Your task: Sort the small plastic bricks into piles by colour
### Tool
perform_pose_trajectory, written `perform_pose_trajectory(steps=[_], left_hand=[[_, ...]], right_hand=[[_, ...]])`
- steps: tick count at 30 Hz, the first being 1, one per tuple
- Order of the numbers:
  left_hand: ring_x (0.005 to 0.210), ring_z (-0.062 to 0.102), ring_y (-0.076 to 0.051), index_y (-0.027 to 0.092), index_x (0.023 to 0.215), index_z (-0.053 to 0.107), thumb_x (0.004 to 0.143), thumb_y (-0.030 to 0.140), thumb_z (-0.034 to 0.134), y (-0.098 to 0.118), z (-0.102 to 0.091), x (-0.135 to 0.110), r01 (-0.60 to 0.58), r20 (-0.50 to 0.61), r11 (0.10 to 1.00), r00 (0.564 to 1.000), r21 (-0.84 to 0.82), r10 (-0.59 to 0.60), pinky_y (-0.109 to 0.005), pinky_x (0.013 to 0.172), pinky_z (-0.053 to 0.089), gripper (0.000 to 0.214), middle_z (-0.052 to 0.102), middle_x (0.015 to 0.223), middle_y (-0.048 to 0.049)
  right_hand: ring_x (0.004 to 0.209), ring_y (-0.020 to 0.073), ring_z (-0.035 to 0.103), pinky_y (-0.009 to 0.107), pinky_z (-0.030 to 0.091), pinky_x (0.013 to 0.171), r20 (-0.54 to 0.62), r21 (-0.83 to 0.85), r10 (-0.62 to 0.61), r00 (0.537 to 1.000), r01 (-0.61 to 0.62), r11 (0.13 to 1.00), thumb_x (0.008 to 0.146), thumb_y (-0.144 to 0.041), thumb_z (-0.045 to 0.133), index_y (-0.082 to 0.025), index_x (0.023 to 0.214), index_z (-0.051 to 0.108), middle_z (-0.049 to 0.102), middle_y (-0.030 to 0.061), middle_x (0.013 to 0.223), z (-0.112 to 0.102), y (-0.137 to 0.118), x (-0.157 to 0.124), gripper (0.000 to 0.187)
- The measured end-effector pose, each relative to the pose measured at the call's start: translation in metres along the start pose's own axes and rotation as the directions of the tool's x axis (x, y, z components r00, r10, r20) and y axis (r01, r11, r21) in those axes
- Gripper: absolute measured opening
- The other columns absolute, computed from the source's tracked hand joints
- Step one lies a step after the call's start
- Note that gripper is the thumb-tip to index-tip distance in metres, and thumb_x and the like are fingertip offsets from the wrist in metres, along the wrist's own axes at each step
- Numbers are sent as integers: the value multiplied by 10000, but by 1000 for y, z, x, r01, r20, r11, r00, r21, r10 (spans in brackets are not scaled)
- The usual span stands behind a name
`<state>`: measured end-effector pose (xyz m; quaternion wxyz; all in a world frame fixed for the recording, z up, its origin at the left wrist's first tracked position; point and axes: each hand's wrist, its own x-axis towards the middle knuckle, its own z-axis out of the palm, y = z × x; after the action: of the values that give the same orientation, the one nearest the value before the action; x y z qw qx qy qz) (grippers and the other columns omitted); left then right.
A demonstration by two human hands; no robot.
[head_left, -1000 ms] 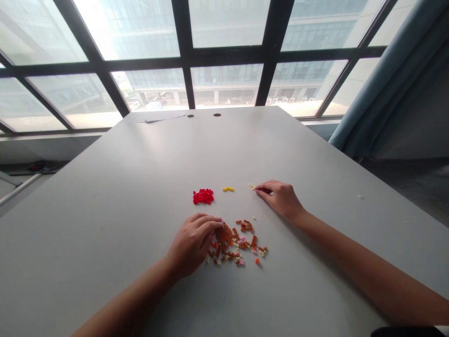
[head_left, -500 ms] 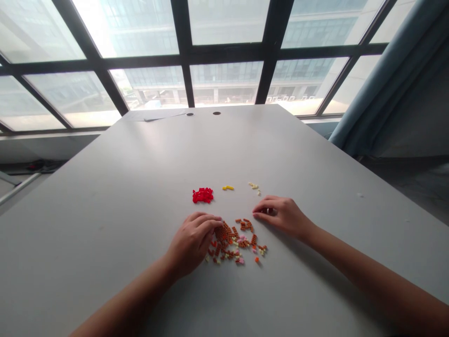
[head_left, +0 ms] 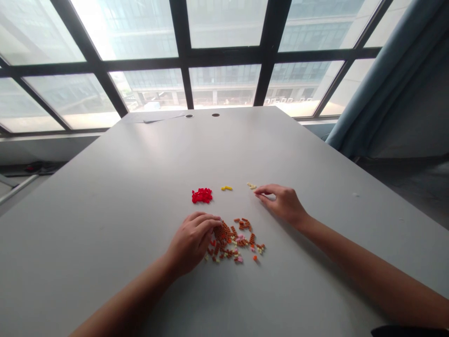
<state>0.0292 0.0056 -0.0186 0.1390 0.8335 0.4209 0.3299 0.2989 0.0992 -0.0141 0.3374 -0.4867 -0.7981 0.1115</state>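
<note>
Tall dark-framed windows [head_left: 224,56] fill the far wall, with a grey-blue curtain [head_left: 396,93] hanging at the right, and below them I look down on a wide matte grey table [head_left: 105,196] with two small round cable holes [head_left: 189,115] near its far edge. On my feed the person's left hand [head_left: 191,241] rests palm down on the tabletop with its fingers curled, and the fingertips press onto the left edge of a loose heap of small brown, orange, cream and pink plastic bricks [head_left: 236,238]. I cannot tell whether any brick is caught under those bent fingers. The heap lies near the middle of the table, just in front of the person and between the two forearms. The right hand [head_left: 282,202] lies farther out and to the right of the heap, apart from it. Its thumb and forefinger are drawn close together and point left, with the tips just beside a few tiny cream-coloured bricks [head_left: 251,186]. Whether they pinch a piece is too small for me to make out. Left of that cream cluster sits a little pair of yellow bricks [head_left: 226,188], and farther left again is a tight cluster of bright red bricks [head_left: 202,195], just beyond the left hand's knuckles. These three small groups form a row across the table behind the mixed heap, each standing apart from the next.
</note>
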Motion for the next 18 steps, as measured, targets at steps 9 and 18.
perform_pose_trajectory(steps=[9,18], left_hand=[[988,585,-185,195,1044,629,916,143,396,1,0,0,1,-3,1000,1000,17,-1,-374,893,484,271,683,1076,-70],[977,589,-190,194,1035,636,917,155,399,2,0,1,-2,-11,1000,1000,15,2,-384,891,487,268,685,1060,-81]], right_hand=[[722,125,632,231,465,688,270,218,-276,923,220,951,848,-230,609,-197,833,682,693,24,793,-4,-70,-43,82],[836,173,630,304,345,722,397,-83,-309,864,369,926,861,-184,579,-181,811,671,690,54,865,7,-86,-43,104]])
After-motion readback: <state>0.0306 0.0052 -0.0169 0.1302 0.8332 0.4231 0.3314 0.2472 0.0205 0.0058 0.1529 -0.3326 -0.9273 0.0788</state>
